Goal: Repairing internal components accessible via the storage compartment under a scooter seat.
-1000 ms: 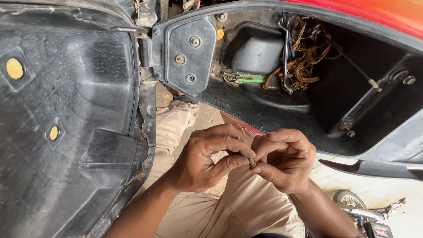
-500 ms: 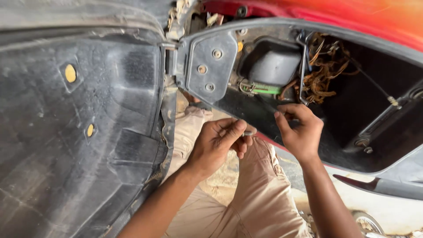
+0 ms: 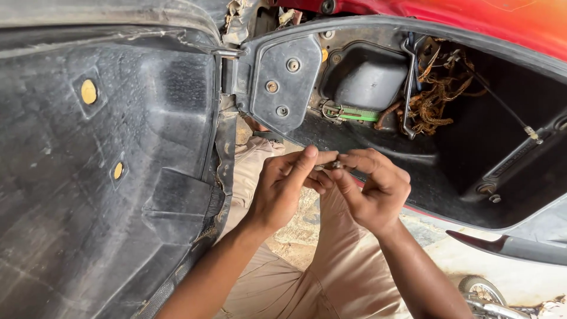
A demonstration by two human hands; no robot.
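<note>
Scooter compartment [image 3: 472, 153]: hands pinch bolt [image 3: 335, 165].

A raised black plastic seat underside [image 3: 118, 177] with round yellow plugs [image 3: 88, 91] is filling the left. A grey hinge plate [image 3: 282, 82] with three bolts is joining it to the open black storage compartment [image 3: 472, 147], where tangled rusty-brown wires [image 3: 437, 100] and a green strip [image 3: 357, 115] are lying under red bodywork [image 3: 472, 18].

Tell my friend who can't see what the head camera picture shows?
Two bare hands, left hand and right hand, meet fingertip to fingertip around a small metal part over tan trousers. Behind them gapes a scooter's open black storage compartment, with the raised seat underside at left.
</note>
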